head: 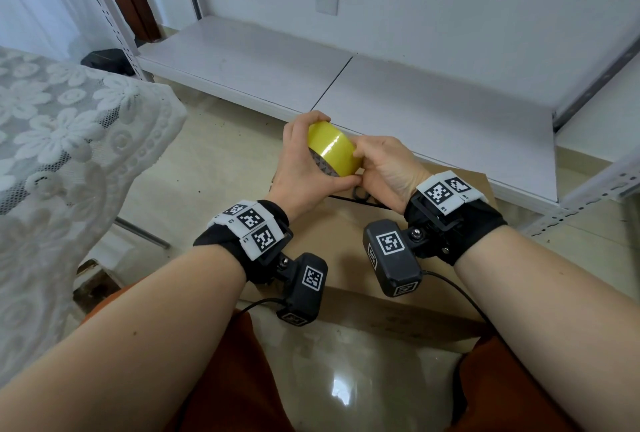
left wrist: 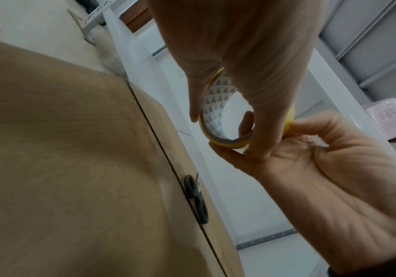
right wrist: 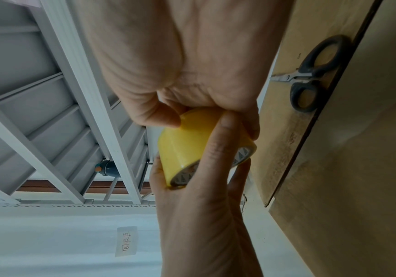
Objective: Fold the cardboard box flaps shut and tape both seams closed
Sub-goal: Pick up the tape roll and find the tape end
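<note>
Above the closed cardboard box (head: 349,234), held up in both hands: a yellow tape roll (head: 333,147), clear of the box top. Left hand (head: 304,168) wrapped round the roll, fingers curled over its far rim, thumb along the near side. Right hand (head: 388,168) curled against the roll's right edge, thumb (right wrist: 159,116) and fingertips pinching at the yellow outer surface; whether a loose tape end lies between them, cannot tell. Printed grey triangles visible on the roll's inner core (left wrist: 212,105). Flaps folded flat, meeting at a dark centre seam (left wrist: 154,131). Black-handled scissors (right wrist: 310,75) lying on the box top across that seam. Beyond the box, a low white shelf (head: 398,95); to the left, a lace cloth (head: 69,140).
</note>
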The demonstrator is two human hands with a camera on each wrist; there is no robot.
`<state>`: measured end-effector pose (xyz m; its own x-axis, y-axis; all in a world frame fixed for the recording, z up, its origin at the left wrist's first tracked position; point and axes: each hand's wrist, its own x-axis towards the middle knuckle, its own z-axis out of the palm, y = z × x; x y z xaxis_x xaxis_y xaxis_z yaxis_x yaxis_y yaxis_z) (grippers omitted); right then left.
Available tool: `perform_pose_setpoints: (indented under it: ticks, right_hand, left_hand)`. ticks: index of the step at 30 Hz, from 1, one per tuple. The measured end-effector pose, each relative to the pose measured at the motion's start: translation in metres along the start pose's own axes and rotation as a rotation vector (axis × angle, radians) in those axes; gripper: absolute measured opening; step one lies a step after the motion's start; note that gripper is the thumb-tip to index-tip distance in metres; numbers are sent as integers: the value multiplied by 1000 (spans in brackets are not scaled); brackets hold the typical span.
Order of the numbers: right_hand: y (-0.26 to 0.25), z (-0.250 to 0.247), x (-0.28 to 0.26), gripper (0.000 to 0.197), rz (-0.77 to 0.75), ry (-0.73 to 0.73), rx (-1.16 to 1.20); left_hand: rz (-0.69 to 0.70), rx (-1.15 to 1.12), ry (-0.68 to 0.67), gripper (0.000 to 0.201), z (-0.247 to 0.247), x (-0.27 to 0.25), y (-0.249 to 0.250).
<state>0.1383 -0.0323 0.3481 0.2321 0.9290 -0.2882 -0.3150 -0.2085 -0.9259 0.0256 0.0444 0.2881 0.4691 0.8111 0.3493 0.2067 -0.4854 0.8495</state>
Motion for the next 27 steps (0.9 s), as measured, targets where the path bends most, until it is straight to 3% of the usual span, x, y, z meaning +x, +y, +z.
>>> perform_pose_setpoints:
  ticks: [3,7,11,14,15,19,24,27]
  right_hand:
    - [1,2,0,36,-8,51,-5]
    - [0,3,1,16,-14,87,-26]
    - [0,4,2,16,-24,100,-8]
    - [2,5,0,48,-19,94,-78]
    - [2,4,0,49,-30,84,-76]
    - [3,-1,1,22,-46,18,-12]
    - [6,-6,6,17,1,17,-52]
    - [2,-12,6,17,23,-76,-44]
  left_hand:
    - [-17,-6,-4,89,1,-1,0]
    - [37,12,-19,90,0,1,2]
    - [65,23,-15,89,0,0,3]
    - [49,44,-1,88,0,0,1]
    - [32,34,3,88,0,1,0]
    - [-21,-18,1,88,0,1,1]
    - [-63,-64,-39,90,4,-1,-1]
    - [-130,-123,-67,91,4,2,-4]
